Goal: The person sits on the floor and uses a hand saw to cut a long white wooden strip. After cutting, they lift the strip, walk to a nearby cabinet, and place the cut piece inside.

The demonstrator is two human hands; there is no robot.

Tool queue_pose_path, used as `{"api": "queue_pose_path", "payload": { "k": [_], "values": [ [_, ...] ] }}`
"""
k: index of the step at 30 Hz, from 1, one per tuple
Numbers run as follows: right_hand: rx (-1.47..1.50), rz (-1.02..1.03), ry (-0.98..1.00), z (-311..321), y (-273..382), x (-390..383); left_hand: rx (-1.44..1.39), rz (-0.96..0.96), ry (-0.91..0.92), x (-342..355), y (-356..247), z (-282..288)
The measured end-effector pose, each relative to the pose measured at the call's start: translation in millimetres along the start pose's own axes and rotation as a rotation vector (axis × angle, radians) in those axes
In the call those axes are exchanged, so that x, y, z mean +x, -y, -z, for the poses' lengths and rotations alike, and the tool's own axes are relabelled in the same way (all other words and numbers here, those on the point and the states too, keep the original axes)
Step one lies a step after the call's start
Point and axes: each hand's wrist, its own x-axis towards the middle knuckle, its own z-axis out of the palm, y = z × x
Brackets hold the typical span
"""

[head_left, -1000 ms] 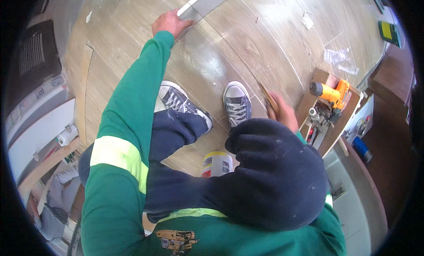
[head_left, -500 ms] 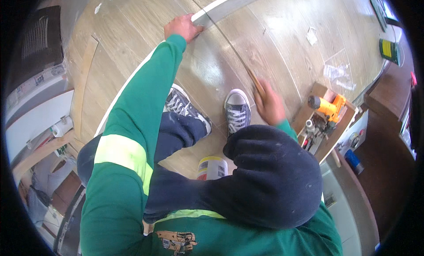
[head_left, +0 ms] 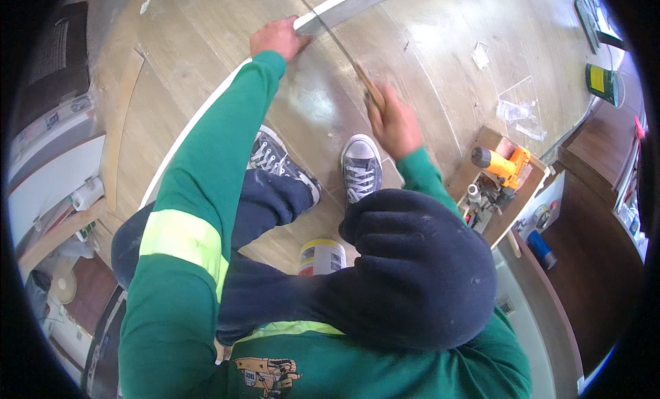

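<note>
My left hand [head_left: 277, 41] grips the long white-edged board [head_left: 347, 7], which runs diagonally across the top of the view and behind my forearm. My right hand [head_left: 394, 120] is closed on the wooden handle of a long thin saw-like tool [head_left: 368, 79]. The tool's narrow dark blade reaches up over the board just right of my left hand; whether its edge touches the board is unclear. Below both hands my two sneakers rest on the wood-look floor [head_left: 440, 62], with my knees bent.
A wooden tool box [head_left: 495, 220] with an orange nail gun [head_left: 505, 168] sits at right, near a green bucket [head_left: 601, 84] and a brown wooden step [head_left: 595, 247]. A pail [head_left: 322, 254] is between my legs. Loose strips [head_left: 127, 117] and assorted materials lie at left.
My right hand has risen toward the board, bringing the tool's blade across it beside my left hand. My left hand shifted slightly in the view while still gripping the board.
</note>
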Motion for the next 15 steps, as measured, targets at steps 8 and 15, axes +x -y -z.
{"api": "queue_pose_path", "payload": {
  "k": [8,15],
  "values": [
    [0.086,-0.287,0.103,58,-34,-132,-0.047,0.043,0.003,-10,2,7],
    [0.005,-0.049,0.080,11,5,8,-0.028,0.054,0.041,-5,-11,18]
  ]
}}
